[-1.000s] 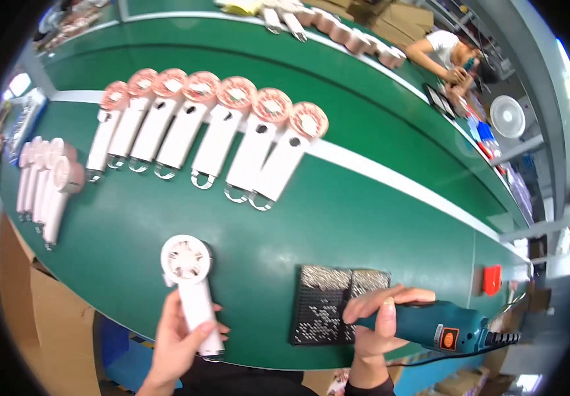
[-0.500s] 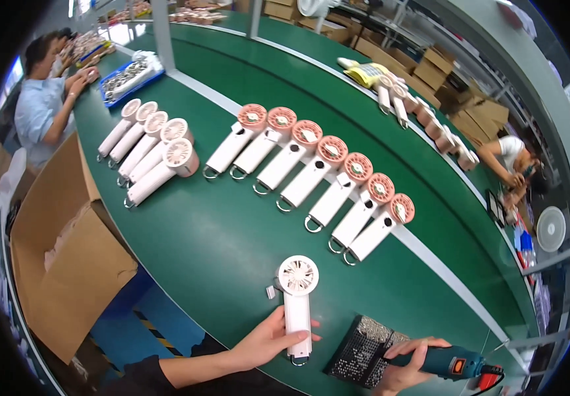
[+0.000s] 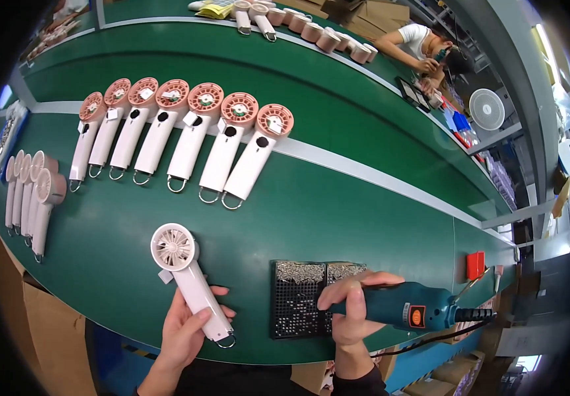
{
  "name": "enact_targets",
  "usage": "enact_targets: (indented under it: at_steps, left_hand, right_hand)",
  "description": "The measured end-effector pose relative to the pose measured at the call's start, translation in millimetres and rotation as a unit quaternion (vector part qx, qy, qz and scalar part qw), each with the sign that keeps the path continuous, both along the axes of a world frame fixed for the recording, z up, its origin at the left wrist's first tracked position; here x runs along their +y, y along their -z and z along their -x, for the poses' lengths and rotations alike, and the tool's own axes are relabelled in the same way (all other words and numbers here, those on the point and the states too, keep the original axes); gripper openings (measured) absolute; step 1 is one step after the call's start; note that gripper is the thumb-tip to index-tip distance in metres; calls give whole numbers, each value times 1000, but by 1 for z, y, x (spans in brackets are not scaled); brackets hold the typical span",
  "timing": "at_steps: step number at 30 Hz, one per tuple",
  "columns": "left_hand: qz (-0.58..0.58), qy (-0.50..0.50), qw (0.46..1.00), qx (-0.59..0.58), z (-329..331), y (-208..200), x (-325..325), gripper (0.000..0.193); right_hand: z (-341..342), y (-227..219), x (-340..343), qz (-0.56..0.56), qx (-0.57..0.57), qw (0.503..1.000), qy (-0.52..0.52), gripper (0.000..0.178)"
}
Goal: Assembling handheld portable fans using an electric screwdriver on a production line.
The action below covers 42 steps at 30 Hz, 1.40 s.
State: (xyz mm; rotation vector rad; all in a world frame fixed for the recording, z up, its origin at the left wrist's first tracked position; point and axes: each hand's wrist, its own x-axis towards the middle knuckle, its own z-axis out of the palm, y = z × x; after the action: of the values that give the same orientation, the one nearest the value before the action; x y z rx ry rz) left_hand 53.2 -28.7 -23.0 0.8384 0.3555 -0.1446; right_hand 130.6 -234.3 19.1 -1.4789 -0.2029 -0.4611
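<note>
One smooth round-headed fan [image 3: 194,284], left fingers [image 3: 197,321] clamped on it, right fingers [image 3: 357,305] wrapped around a cylindrical teal driver [image 3: 397,303]

A green workbench [image 3: 364,231] is being divided by a pale strip [image 3: 364,171]; at right, a grey metal frame [image 3: 528,79] is being flanked by a glowing tube light [image 3: 547,53].
</note>
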Motion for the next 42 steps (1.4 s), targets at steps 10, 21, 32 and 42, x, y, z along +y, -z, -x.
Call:
enact_targets:
  at_steps: [10, 21, 32, 42]
  left_hand:
    - [-23, -29, 999, -9, 15, 2, 6, 62]
    - [28, 1, 999, -37, 5, 2, 7, 58]
    - [26, 4, 1000, -6, 6, -3, 1, 58]
    - [27, 16, 999, -13, -13, 6, -8, 50]
  right_hand:
    - [-2, 8, 1, -5, -21, 997, -74, 33]
    - [-6, -3, 9, -77, 1, 996, -50, 32]
    - [6, 3, 4, 46, -29, 998, -31, 30]
    - [-2, -5, 9, -24, -27, 999, 28, 31]
